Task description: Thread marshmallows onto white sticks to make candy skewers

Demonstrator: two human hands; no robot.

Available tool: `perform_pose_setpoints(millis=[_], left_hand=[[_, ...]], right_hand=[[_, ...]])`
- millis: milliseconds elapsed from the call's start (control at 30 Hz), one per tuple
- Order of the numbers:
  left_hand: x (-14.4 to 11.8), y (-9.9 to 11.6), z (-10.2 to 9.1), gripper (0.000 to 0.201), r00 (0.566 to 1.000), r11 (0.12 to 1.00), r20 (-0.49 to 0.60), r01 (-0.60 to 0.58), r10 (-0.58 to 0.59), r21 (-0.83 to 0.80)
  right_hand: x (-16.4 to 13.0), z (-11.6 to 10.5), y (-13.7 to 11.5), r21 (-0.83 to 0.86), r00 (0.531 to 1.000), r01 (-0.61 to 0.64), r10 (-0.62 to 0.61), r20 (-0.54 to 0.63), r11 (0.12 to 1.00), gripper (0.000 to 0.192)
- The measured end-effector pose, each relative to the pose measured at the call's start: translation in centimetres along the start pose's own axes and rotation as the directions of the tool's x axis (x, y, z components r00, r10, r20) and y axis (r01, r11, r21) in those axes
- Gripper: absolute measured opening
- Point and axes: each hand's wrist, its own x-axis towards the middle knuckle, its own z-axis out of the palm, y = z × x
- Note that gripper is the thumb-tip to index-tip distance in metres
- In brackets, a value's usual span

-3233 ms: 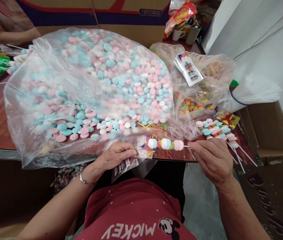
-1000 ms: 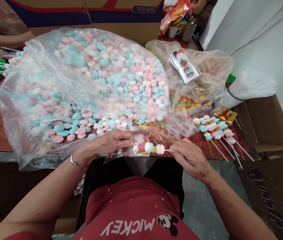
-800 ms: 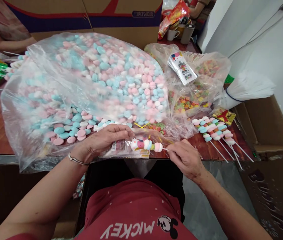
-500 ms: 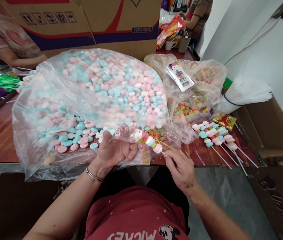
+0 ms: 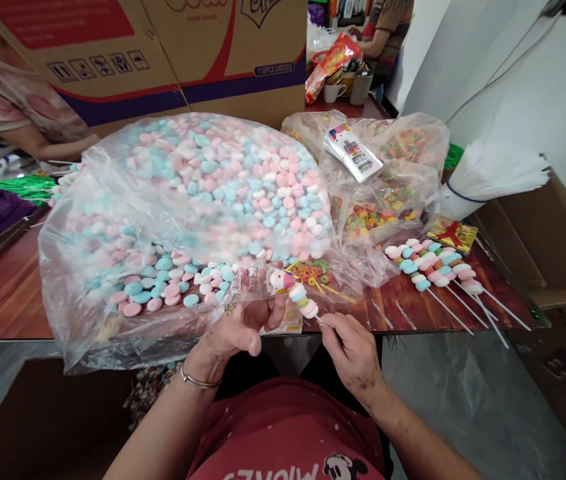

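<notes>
My left hand grips a small clear printed wrapper at the table's near edge. Inside its mouth sits a marshmallow skewer of white, pink and blue pieces, tilted up to the left. My right hand pinches the skewer's white stick just below the last marshmallow. Right behind both hands lies a big clear bag of pink, blue and white marshmallows, its open mouth toward me.
Several finished skewers lie on the wooden table at right, by a bundle of white sticks and bags of coloured candy. A stack of wrappers rests on those. Cardboard boxes stand behind; other people work at left and far back.
The skewer has gone leftward into the wrapper and tilted upward. Both hands have drawn closer together and nearer to my body. The camera has tipped up, showing more of the boxes.
</notes>
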Motion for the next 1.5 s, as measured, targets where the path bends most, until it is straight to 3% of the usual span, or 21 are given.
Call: perform_pose_setpoints(millis=[100,200,300,367,533,633,733,800,900,967,1000,1100,1167,1200,1233,1300,1367,1433,1500], left_hand=[[0.1,-0.1,0.4,0.060,0.998,0.999,-0.041,0.038,-0.037,0.020],[0.4,-0.7,0.6,0.053,0.974,0.999,-0.224,0.038,-0.042,-0.020],[1.1,-1.7,0.8,0.048,0.883,0.998,-0.467,0.011,-0.035,-0.055],[1.8,-2.3,1.0,0.044,0.825,0.999,-0.566,-0.029,0.002,-0.039],[2.8,-2.4,1.8,0.027,0.732,0.968,-0.643,-0.245,0.226,0.061],[2.9,-1.5,2.4,0.036,0.685,0.933,-0.661,-0.352,0.307,0.068],[3.1,-0.7,2.6,0.037,0.713,0.929,-0.645,-0.369,0.277,-0.009],[3.3,-0.5,2.5,0.038,0.759,0.930,-0.621,-0.344,0.195,-0.128],[3.6,-0.5,2.3,0.041,0.828,0.906,-0.554,-0.296,0.086,-0.303],[3.7,-0.8,2.3,0.042,0.849,0.893,-0.524,-0.282,0.062,-0.350],[3.7,-0.9,2.3,0.042,0.854,0.893,-0.517,-0.280,0.063,-0.353],[3.6,-1.5,2.6,0.044,0.867,0.912,-0.494,-0.254,0.066,-0.323],[3.4,-2.0,2.9,0.043,0.881,0.929,-0.470,-0.220,0.058,-0.297],[3.2,-2.2,3.0,0.041,0.885,0.936,-0.462,-0.207,0.056,-0.284],[3.0,-2.4,3.1,0.039,0.889,0.942,-0.455,-0.197,0.054,-0.272],[2.6,-2.7,3.0,0.034,0.894,0.954,-0.445,-0.179,0.055,-0.241],[2.2,-2.6,2.7,0.033,0.898,0.966,-0.436,-0.167,0.066,-0.199],[1.9,-2.1,2.2,0.039,0.897,0.971,-0.431,-0.177,0.093,-0.159],[1.6,-1.1,1.7,0.049,0.890,0.968,-0.435,-0.212,0.135,-0.132]], right_hand=[[-0.3,0.2,0.0,-0.003,1.000,-0.003,0.003,0.008,1.000,0.021],[-0.5,0.3,0.0,-0.018,1.000,-0.001,0.001,0.008,1.000,0.020],[-0.7,0.4,-0.1,-0.034,1.000,0.026,-0.026,0.009,0.999,0.019],[-0.8,0.6,-0.2,-0.044,0.999,0.042,-0.041,0.009,0.998,0.020],[-0.9,1.4,-0.6,-0.103,0.997,0.066,-0.069,-0.029,0.993,0.021],[-0.8,1.8,-0.8,-0.119,0.994,0.087,-0.093,-0.053,0.989,0.020],[-0.6,2.0,-1.0,-0.093,0.991,0.094,-0.102,-0.086,0.991,0.020],[-0.6,2.1,-1.2,-0.042,0.992,0.079,-0.083,-0.093,0.996,0.020],[-0.7,2.3,-1.6,0.145,0.997,-0.073,0.076,-0.014,0.987,0.020],[-0.8,2.4,-2.0,0.350,0.957,-0.286,0.244,0.159,0.892,0.021],[-0.8,2.4,-2.3,0.450,0.909,-0.408,0.308,0.281,0.795,0.023],[-0.7,2.4,-2.8,0.591,0.722,-0.689,0.328,0.609,0.420,0.025],[-0.6,2.5,-2.9,0.604,0.667,-0.745,0.344,0.661,0.284,0.025],[-0.6,2.5,-2.8,0.612,0.679,-0.732,0.383,0.626,0.298,0.026],[-0.6,2.6,-2.8,0.614,0.718,-0.693,0.426,0.550,0.377,0.025],[-0.6,2.6,-2.5,0.528,0.844,-0.536,0.436,0.313,0.659,0.023],[-0.5,2.6,-2.3,0.318,0.952,-0.307,0.291,0.096,0.897,0.020],[-0.3,2.4,-2.2,0.122,0.991,-0.131,0.133,-0.005,0.984,0.020],[-0.1,2.3,-2.2,0.006,0.998,-0.030,0.030,-0.052,1.000,0.021]])
